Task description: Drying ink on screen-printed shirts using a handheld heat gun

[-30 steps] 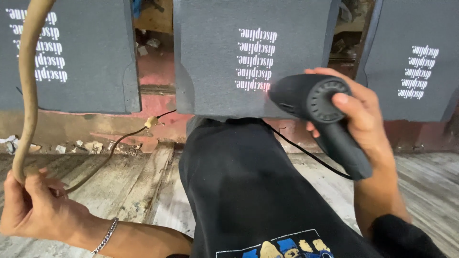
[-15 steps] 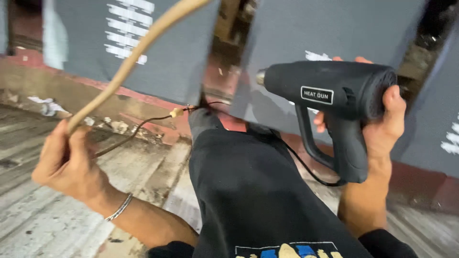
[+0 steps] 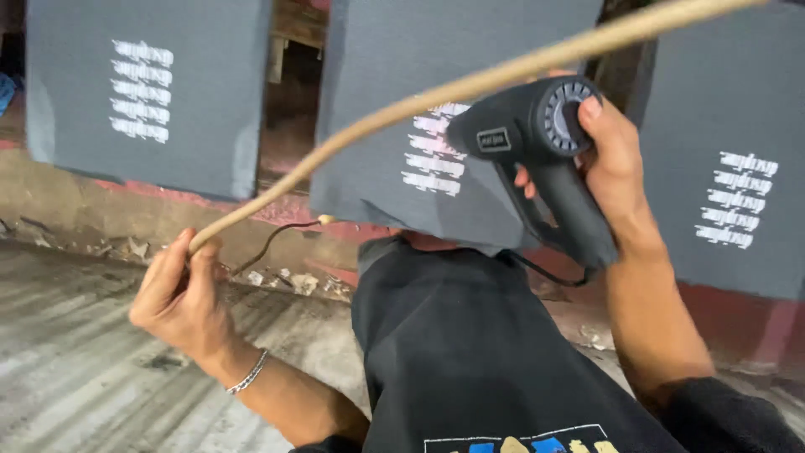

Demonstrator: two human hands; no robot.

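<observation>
The heat gun (image 3: 537, 159) has swung since half a second ago, its rear vent now facing the camera and its nozzle hidden, gripped by the right hand (image 3: 616, 168) at two o'clock. The left hand (image 3: 180, 294), at eight o'clock, clasps the tan stick (image 3: 470, 84), whose far end runs off-frame at one o'clock.

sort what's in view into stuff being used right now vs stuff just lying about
In use:
- heat gun, in the right hand
- long stick, in the left hand
- middle grey printed panel
- black cloth

Lying about:
- debris on the floor
- left panel
- right panel
</observation>
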